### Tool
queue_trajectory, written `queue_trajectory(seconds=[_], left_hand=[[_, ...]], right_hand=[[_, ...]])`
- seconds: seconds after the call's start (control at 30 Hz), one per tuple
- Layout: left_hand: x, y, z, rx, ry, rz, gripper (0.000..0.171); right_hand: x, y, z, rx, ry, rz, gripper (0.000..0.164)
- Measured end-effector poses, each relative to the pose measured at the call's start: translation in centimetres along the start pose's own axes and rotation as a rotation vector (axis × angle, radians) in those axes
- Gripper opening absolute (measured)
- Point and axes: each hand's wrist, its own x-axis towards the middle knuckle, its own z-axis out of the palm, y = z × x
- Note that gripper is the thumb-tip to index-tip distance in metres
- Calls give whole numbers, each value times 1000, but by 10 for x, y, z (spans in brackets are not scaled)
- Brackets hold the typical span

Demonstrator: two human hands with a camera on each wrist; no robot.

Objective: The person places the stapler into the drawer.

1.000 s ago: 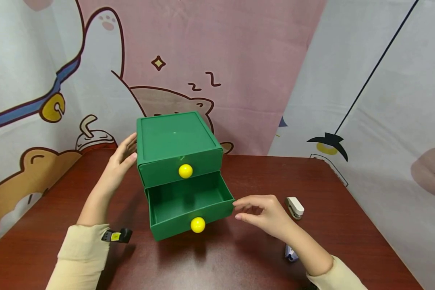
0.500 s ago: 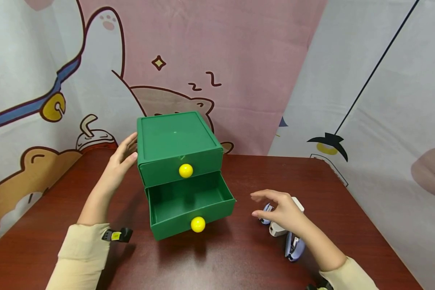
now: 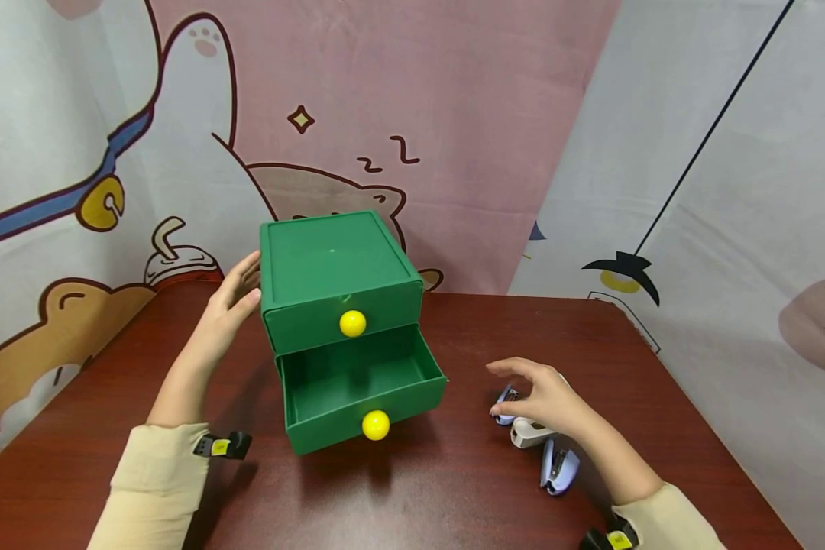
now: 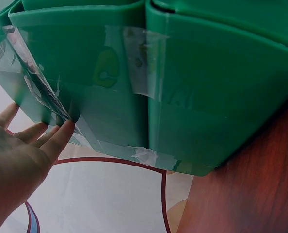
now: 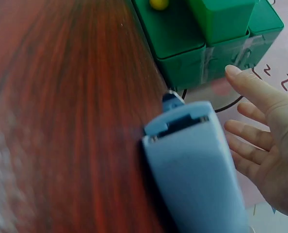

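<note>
A green two-tier drawer box (image 3: 337, 260) with yellow knobs stands on the table, its lower drawer (image 3: 364, 409) pulled out. My left hand (image 3: 223, 309) touches the box's left side with extended fingers; in the left wrist view those fingers (image 4: 59, 141) lie against the taped green wall (image 4: 120, 82). My right hand (image 3: 546, 397) hovers over the staplers, thumb and fingers apart, holding nothing. Near it lie a blue stapler (image 3: 504, 405), a white stapler (image 3: 531, 433) and another blue stapler (image 3: 559, 467). A light-blue stapler (image 5: 192, 165) looms large in the right wrist view.
The dark red wooden table (image 3: 454, 496) extends to a cartoon-printed curtain (image 3: 488, 153) behind the box. A sliver of something white shows behind my right hand. Both wrists wear black straps with cameras (image 3: 223, 445).
My right hand has moved right, away from the lower drawer's corner to above the staplers, which now show more fully. My left hand and the drawer box have stayed put.
</note>
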Motion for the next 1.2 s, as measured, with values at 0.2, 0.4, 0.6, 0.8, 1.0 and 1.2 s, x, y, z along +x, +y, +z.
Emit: queue_trajectory(seconds=[0.2, 0.4, 0.6, 0.8, 1.0, 1.2], left_hand=[[0, 1, 0, 27, -2, -15, 56], [0, 0, 0, 55, -5, -22, 56], [0, 1, 0, 48, -4, -21, 56], [0, 2, 1, 42, -3, -19, 57], [0, 2, 1, 29, 0, -17, 57], [0, 1, 0, 40, -3, -21, 57]], right_hand=[[-2, 9, -4, 28, -70, 50, 66], [-4, 15, -6, -21, -110, 77, 68], [-6, 18, -9, -61, -144, 102, 67], [-6, 18, -8, -118, -169, 124, 68], [-5, 20, -4, -162, -157, 110, 67], [-5, 23, 0, -158, -135, 129, 62]])
